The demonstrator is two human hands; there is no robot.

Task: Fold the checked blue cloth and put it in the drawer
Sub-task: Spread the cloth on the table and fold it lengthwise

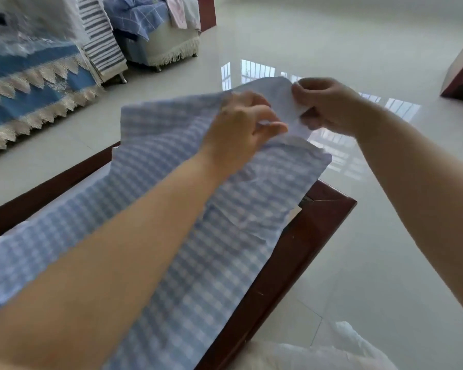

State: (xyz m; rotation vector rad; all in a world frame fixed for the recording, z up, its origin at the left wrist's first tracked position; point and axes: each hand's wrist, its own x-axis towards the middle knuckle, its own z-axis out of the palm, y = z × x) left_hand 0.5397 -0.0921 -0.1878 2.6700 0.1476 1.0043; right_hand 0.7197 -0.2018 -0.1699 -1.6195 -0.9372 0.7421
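We are looking at the checked blue cloth [171, 214] lying stretched along the desk [305, 236], covering most of its top, with its far end lifted off the surface and showing a pale, plain underside. The near end is running out of view at the lower left. We are seeing the left hand [238, 124] pinching the raised edge of the cloth, its fingers [273, 126] closed on the fabric. The right hand [329, 105] is holding the same raised end just beside it, its fingers [298, 88] closed on the turned-over pale corner. The two hands are sitting close together, above the far end of the desk, with both bare forearms reaching in from the bottom of the view.

The desk is showing a dark reddish wooden rim around a lighter top, and its far right corner is lying bare just past the cloth's edge. Around it we are seeing a glossy pale tiled floor [332, 36] reflecting a window. At the upper left a sofa [24, 84] is wearing a blue cover with a lace fringe, and beside it a striped cloth [102, 41] is hanging. Further back, a fringed seat [169, 46] is carrying more blue checked fabric. A white garment [318, 351] is showing at the bottom edge.
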